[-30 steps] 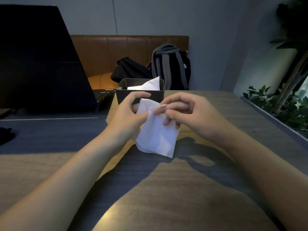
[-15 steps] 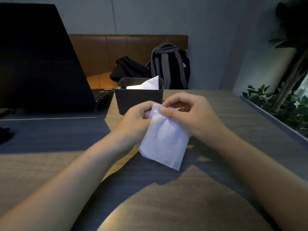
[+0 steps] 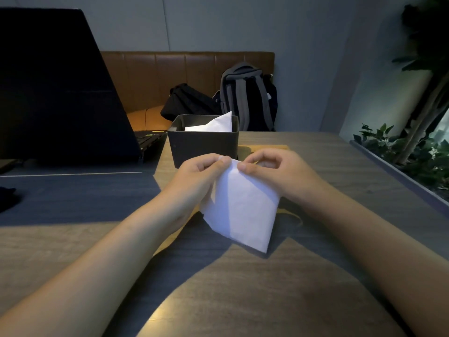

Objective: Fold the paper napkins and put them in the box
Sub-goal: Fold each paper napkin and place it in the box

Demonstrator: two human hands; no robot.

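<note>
Far left: laptop [image 3: 60,88], lid up, dark screen, parked at the table edge and well apart from the work — out of the way of the folding.

Centre, at the back: dark box [image 3: 202,142] standing on the table [image 3: 243,300], open top toward the camera. White napkins [image 3: 213,125] already inside, one corner poking above the rim — likely stood on edge so that more can slide in beside them. Box just beyond the hands, within easy reach, so a short push forward should deliver the next piece.

Left hand [image 3: 199,176]: fingers curled, thumb and forefinger pinched shut on the top edge of the napkin [image 3: 243,210]. Other fingers tucked behind the sheet, probably backing it.

Napkin itself held in the air between the two hands, above the table, in front of the box and not touching it. Hangs down as a slanted, roughly four-sided panel; a faint crease and a small flap at the left edge suggest at least one fold made. Lower corner close above the table — contact with the surface cannot be told.

Right hand [image 3: 269,171]: same grip, thumb and forefinger closed on the top edge just beside the left pinch, remaining fingers loosely bent and empty. Two pinches close together at one corner, probably to line up the layers before pressing or folding again.

Behind, on the bench: black bag [image 3: 187,103] and backpack [image 3: 247,96]. Far right: plants [image 3: 413,152].

Judged stage: mid-fold, not yet boxed.
</note>
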